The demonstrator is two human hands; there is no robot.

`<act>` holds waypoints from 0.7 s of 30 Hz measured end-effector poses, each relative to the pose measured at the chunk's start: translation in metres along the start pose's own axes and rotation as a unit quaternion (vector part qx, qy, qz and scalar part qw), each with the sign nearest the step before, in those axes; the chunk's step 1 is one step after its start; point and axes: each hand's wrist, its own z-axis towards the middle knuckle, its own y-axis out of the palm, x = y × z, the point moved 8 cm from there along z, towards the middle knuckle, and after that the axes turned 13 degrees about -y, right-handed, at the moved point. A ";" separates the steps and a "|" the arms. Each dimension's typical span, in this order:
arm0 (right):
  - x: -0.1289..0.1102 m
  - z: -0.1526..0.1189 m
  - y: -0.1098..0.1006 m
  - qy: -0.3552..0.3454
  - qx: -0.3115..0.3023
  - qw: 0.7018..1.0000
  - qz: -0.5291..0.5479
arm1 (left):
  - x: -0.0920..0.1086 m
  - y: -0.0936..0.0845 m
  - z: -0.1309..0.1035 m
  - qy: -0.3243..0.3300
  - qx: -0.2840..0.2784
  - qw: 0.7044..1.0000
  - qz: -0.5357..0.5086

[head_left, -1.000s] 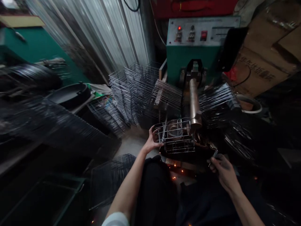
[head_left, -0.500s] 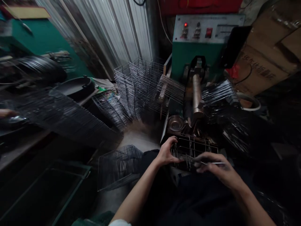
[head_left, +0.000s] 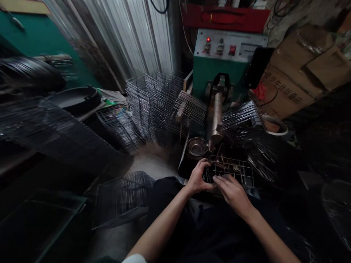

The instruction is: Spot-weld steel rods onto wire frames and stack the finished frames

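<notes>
A small wire grid (head_left: 236,166) lies below the machine's metal electrode arm (head_left: 217,117). Around its left end, my left hand (head_left: 196,179) is closed, fingers on the far side and thumb along the near side. My right hand (head_left: 233,191) reaches across the grid's near edge, its fingers bent together against the wires close to my left thumb. Any thin wire under the right fingertips is hidden from me. Just left of the arm's tip sits a round metal dish (head_left: 196,147).
The green machine (head_left: 219,67) has a control panel (head_left: 230,45) with a lit red lamp. Stacked wire racks (head_left: 153,106) stand to its left. Bundled wires (head_left: 240,115), a white-rimmed bucket (head_left: 285,129) and a cardboard box (head_left: 290,87) are on the right. More wire grids (head_left: 123,197) lie lower left.
My right hand has moved left to the grid, near my left hand. The thin metal piece in its fingers no longer shows. The view has shifted; the grid now appears tilted flatter.
</notes>
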 end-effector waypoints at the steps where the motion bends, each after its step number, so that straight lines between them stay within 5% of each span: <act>1: 0.000 0.001 -0.001 -0.006 0.003 1.000 0.005 | 0.000 0.001 0.002 0.004 0.000 1.000 -0.007; 11: 0.012 0.019 -0.010 -0.013 0.053 0.997 0.048 | -0.003 0.003 0.022 0.020 -0.002 0.999 -0.032; 21: 0.009 0.022 -0.012 -0.026 0.057 0.995 0.074 | -0.002 -0.001 0.015 0.017 0.012 0.998 -0.058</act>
